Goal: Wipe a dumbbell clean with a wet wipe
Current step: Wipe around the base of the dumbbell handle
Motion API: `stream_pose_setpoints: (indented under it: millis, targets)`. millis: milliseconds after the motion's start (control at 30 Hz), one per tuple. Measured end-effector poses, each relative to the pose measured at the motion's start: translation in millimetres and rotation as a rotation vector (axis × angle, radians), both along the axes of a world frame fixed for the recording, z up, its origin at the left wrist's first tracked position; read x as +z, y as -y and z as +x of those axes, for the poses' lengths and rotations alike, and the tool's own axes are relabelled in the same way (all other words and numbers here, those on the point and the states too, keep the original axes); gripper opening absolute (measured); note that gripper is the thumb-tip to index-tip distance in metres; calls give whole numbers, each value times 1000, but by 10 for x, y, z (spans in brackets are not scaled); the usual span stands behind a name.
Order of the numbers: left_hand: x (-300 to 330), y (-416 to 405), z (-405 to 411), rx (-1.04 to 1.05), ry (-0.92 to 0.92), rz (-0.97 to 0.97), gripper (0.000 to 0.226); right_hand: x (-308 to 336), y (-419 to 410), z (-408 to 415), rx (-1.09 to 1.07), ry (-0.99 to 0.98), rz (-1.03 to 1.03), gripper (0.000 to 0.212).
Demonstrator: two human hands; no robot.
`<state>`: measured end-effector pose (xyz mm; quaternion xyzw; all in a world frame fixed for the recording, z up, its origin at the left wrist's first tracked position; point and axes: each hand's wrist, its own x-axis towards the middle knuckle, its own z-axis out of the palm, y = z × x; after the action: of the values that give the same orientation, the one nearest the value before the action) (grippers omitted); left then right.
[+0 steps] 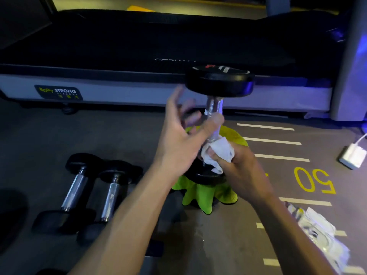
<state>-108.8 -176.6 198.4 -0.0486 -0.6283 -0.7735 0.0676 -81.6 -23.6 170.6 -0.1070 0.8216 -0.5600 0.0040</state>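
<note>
A black dumbbell [219, 81] with a chrome handle stands upright on a green cloth [206, 195] on the floor, its lower head resting on the cloth. My right hand [238, 167] grips a white wet wipe [220, 149] wrapped around the low end of the handle. My left hand [182, 132] is beside the handle with fingers spread and blurred; its thumb lies against the chrome, its fingers loose behind the handle.
Two more dumbbells [73, 191] [110, 199] lie on the floor at the left. A treadmill [119, 90] runs across the back. A wipe packet [321, 235] lies at the right, a white charger [352, 155] farther right. Yellow "50" [313, 180] marks the floor.
</note>
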Motion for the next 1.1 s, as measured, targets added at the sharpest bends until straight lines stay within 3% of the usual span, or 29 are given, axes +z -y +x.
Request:
stream_pose_setpoints:
  millis: [100,167,233,333,533,733,900,1000,1100]
  targets:
    - [-191,-8,104,-30,41,-205,25,-49,76,48,-63,-152,166,21]
    - [-216,52,144,-17,11,-263,9,-16,124,103,-72,-191,200,30]
    - [-186,94,165,4,-14,-316,17,24,136,130,-75,-181,198,34]
    - [-154,120,215,22,-4,-330,30,46,184,163,-110,-173,190,22]
    - [-106,452,610,78,54,-311,23,-11,540,563,-131,-173,35,13]
    - [-179,1420,1676,146,233,-610,43,-177,1018,1183,6,123,-164,21]
    - [-563,2132,2782,200,487,-996,59,-311,1383,1725,227,617,-330,18]
    - [-986,2261,3230,172,750,-1164,69,-548,1510,1875,305,700,-184,24]
    - [-1464,2226,3440,165,979,-1188,46,-775,1613,1948,376,739,-43,23]
